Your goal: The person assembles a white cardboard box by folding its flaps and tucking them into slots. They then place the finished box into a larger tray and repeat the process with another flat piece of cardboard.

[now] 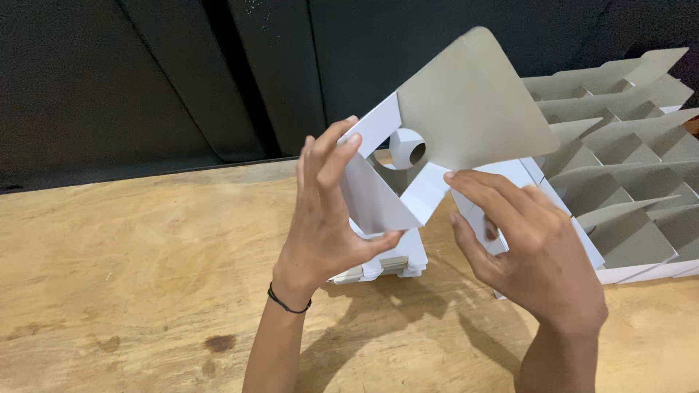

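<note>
Wooden table, bare and scuffed, is running under dark panels behind.

Item: carton, white outside and grey inside, half folded. You are holding it in the air above the table, between both hands. Its long axis is running on a slant, from low at your left to high at your right; the big rounded flap is pointing up and to the right, its grey face turned toward you. A small tab with a round hole is showing in the middle gap.

Left hand: you are gripping the carton's lower left panel, thumb beneath its bottom edge, fingers spread up its left side. A black band is sitting on that wrist.

Right hand: fingers half open, the fingertips pressing on the white panel beneath the flap; not a closed grasp.

Stack of flat white cartons is lying on the table right beneath the left hand.

Tray at far right is standing on the table, holding rows of folded grey cartons leaning one behind another.
</note>
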